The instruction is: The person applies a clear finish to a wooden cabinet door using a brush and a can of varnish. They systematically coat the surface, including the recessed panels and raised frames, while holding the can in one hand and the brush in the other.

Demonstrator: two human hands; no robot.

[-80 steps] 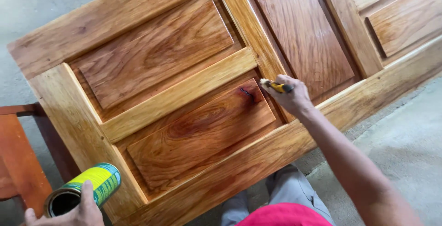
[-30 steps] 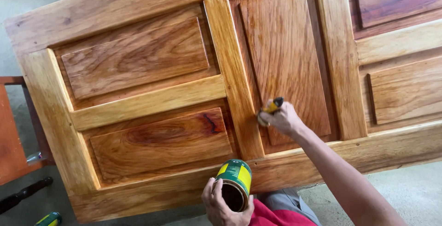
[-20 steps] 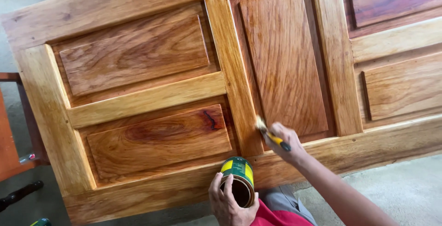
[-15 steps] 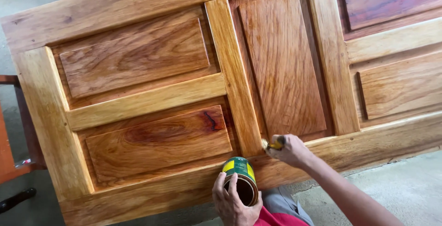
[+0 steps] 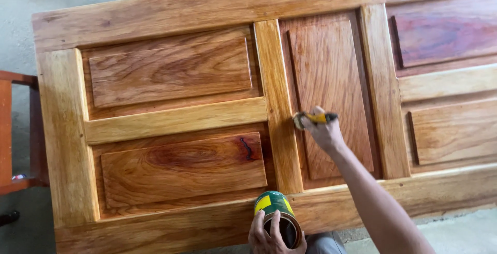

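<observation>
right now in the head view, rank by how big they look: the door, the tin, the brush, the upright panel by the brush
1. wooden door, fills most of the view.
2. upright panel.
3. tin in the left hand; it sits nearer the camera, so its look is flattered.
4. brush in the right hand, mostly hidden.

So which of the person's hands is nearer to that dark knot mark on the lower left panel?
Left. The left hand holds the can just below the dark knot mark; the right hand with the brush is farther off, on the tall panel.
</observation>
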